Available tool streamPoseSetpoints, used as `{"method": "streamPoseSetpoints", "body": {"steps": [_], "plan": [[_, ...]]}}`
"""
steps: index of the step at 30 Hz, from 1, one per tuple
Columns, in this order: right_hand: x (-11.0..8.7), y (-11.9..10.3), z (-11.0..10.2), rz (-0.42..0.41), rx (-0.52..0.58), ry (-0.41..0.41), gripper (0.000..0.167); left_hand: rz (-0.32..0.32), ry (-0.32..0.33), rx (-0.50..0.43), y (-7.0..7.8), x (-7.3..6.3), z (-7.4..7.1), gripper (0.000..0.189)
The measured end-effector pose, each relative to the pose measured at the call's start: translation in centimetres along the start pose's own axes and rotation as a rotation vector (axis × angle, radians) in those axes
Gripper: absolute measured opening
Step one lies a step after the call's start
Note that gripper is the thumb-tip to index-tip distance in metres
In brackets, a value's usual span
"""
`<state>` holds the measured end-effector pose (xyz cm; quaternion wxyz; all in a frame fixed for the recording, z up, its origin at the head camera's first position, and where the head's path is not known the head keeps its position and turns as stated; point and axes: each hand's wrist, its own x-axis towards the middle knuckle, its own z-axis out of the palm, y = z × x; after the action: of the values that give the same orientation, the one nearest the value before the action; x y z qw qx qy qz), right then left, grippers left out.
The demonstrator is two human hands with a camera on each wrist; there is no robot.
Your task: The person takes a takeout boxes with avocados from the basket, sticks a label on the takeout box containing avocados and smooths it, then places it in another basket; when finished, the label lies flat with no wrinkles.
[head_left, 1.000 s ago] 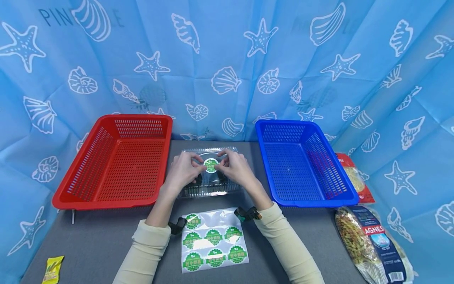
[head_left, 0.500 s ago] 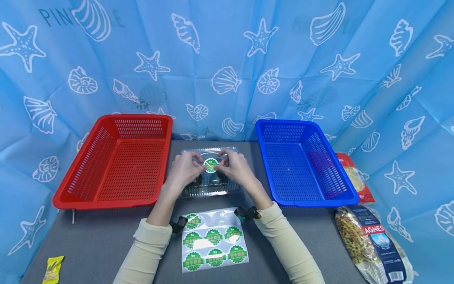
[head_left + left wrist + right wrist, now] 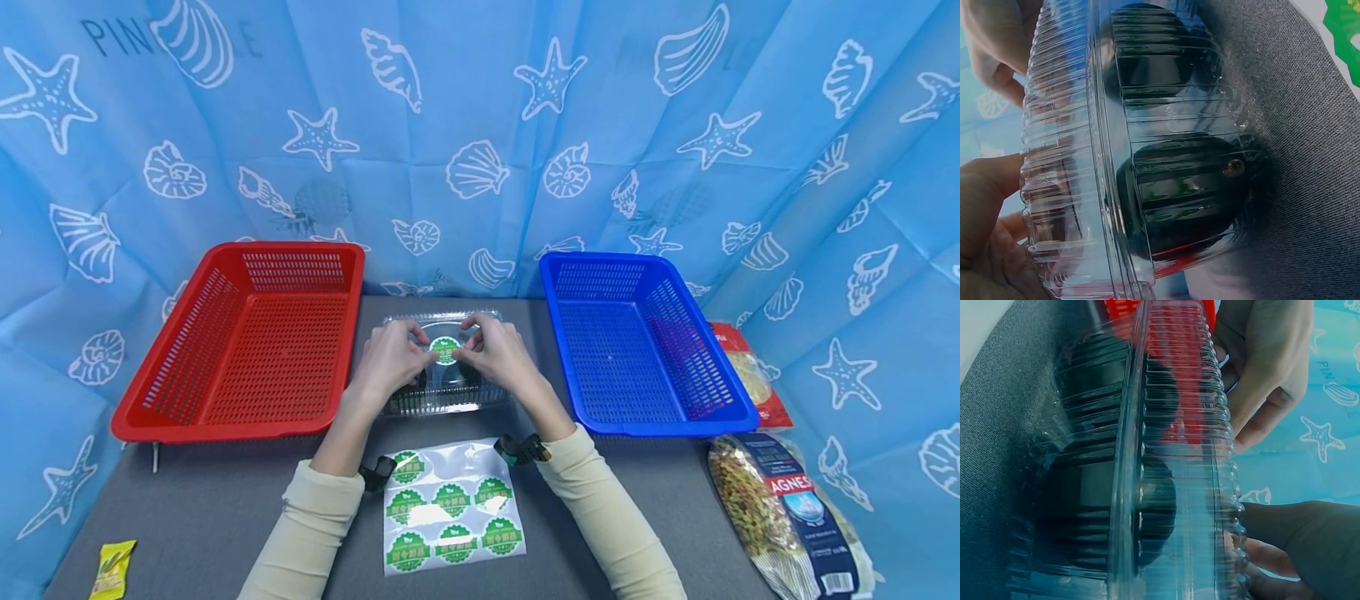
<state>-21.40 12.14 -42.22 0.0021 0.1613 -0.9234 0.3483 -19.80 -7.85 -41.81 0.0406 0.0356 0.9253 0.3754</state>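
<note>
A clear lidded plastic container (image 3: 442, 407) stands at the back of the grey table. On its lid lies a round green-and-white sticker (image 3: 446, 348). My left hand (image 3: 384, 360) touches the sticker's left edge with the thumb, and my right hand (image 3: 501, 357) does the same at the right edge. Both index fingers arch above the lid, apart from the thumbs. Through the ribbed walls show dark green round fruits; in the left wrist view one fruit (image 3: 1188, 197) has a brown stem spot. The right wrist view has another dark fruit (image 3: 1079, 506) behind the plastic.
A sheet of green stickers (image 3: 452, 523) lies in front of the container. A red basket (image 3: 225, 433) stands left, a blue basket (image 3: 667, 429) right. Farther right lie a pasta bag (image 3: 787, 508) and a red packet (image 3: 750, 375). A yellow sachet (image 3: 112, 571) is front left.
</note>
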Motion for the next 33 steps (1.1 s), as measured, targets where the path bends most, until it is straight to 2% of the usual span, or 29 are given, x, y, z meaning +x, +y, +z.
{"method": "streamPoseSetpoints", "body": {"steps": [5,7,9,12,15,18,23,26,30,33], "plan": [[0.0,0.0,0.0,-0.013,0.006,0.014,0.043,0.029,0.019,0.008,-0.1,0.0,0.1,0.027],[-0.1,0.1,0.1,-0.015,0.017,0.023,0.043,0.072,0.034,0.027,-0.2,0.0,0.2,0.024],[-0.2,0.2,0.2,-0.016,0.026,0.035,0.042,0.148,0.050,0.052,-0.4,0.1,0.4,0.021],[-0.3,0.3,0.3,-0.010,0.037,0.057,0.034,0.300,0.040,0.106,-0.5,0.1,0.8,0.020],[-0.4,0.4,0.3,-0.005,0.044,0.074,0.028,0.422,-0.019,0.143,-0.6,0.0,1.2,0.026],[-0.5,0.4,0.3,-0.015,0.050,0.089,0.025,0.480,-0.090,0.167,-0.7,-0.3,1.5,0.033],[-0.7,0.6,0.1,-0.021,0.063,0.105,0.025,0.493,-0.188,0.223,-0.9,-0.8,1.6,0.046],[-0.8,0.7,0.1,-0.023,0.068,0.107,0.024,0.472,-0.227,0.290,-1.0,-1.1,1.7,0.051],[-0.9,0.8,0.1,-0.042,0.066,0.113,0.022,0.422,-0.228,0.368,-0.9,-1.6,1.6,0.057],[-1.0,0.9,0.1,-0.054,0.070,0.120,0.021,0.381,-0.211,0.387,-0.9,-1.8,1.4,0.062]]}}
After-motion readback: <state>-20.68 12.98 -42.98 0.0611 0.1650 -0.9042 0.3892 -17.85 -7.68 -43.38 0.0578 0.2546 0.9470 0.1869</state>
